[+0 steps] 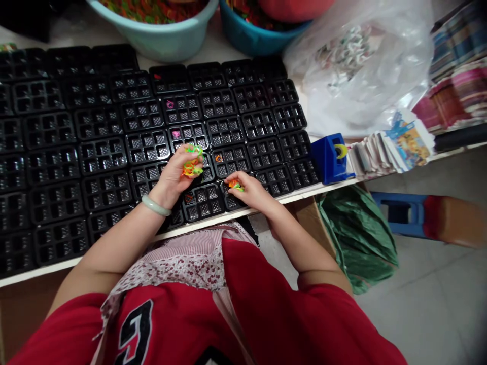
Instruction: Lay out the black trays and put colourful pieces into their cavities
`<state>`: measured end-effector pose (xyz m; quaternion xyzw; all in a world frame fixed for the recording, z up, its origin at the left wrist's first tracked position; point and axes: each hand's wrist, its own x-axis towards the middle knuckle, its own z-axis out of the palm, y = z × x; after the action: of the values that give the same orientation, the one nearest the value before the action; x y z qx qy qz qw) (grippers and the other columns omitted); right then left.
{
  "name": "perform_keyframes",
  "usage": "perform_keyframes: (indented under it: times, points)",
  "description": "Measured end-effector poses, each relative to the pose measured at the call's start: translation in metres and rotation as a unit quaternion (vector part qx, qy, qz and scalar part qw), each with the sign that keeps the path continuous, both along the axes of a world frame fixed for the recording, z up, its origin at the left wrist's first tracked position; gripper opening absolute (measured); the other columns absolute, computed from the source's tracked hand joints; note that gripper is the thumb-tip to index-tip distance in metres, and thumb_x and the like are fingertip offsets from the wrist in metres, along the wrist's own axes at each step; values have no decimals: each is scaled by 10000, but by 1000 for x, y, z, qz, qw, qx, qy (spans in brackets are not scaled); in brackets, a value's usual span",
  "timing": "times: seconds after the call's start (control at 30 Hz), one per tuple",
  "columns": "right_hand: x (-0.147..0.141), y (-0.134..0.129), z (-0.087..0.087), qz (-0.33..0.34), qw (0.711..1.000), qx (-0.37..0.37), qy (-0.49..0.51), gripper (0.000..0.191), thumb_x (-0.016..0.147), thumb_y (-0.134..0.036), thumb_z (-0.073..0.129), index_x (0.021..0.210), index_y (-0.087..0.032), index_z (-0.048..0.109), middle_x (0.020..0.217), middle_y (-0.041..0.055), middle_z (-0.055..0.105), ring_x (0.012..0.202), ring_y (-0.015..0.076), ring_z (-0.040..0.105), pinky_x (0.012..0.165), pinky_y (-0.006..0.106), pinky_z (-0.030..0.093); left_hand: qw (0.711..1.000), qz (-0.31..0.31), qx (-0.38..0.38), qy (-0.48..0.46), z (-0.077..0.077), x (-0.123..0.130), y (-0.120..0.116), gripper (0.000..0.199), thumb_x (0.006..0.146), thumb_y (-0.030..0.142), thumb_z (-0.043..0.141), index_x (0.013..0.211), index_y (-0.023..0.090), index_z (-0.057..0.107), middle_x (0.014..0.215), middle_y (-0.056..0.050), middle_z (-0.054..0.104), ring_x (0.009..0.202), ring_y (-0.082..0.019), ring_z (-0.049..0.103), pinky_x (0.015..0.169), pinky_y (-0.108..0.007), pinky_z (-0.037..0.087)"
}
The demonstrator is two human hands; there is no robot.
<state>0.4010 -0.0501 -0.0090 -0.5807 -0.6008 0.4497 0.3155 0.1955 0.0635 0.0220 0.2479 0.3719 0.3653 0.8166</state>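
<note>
Rows of black compartment trays (142, 115) cover the table. My left hand (178, 171), with a pale bangle at the wrist, is curled around a bunch of green, yellow and orange small plastic pieces (193, 166), over the trays near the front. To its right, my right hand (249, 190) pinches a few orange and green pieces (236, 185) over a front-row tray (230, 202). A pink piece (175, 134) lies in a tray behind my left hand, and an orange piece (218, 158) sits in a tray between and beyond my hands.
A light blue basin (163, 40) and a darker blue basin (253, 39) of colourful pieces stand behind the trays. On the right are a clear plastic bag (361, 76), a blue tape dispenser (329, 159) and stacked cards (376, 154). A green bag (357, 233) hangs below the edge.
</note>
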Motion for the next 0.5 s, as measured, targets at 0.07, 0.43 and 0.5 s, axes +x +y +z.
perform_keyframes:
  times: [0.07,0.43,0.5]
  points:
    - [1,-1,0,4,1000,22,-16,250,851,-125,638,1066,-231,709,1131,57,695,1099,200,659,1024,433,500,999,-29,7,13,-1,0,-2,301,588,118,769,755,187,529,654,23,579,476,-67,506,394,-133,320]
    - [6,1,-6,-47,999,13,-25,130,851,-171,666,967,-208,713,1001,38,735,959,186,673,908,360,516,996,-76,17,37,-6,5,-8,291,549,130,784,730,168,559,614,21,560,480,-81,519,406,-146,333]
    - [9,0,-5,-51,998,19,-19,132,850,-186,677,974,-211,713,1004,37,732,952,183,672,901,359,517,996,-79,17,39,-5,4,-8,299,547,137,784,732,169,551,612,23,561,474,-77,509,407,-147,335]
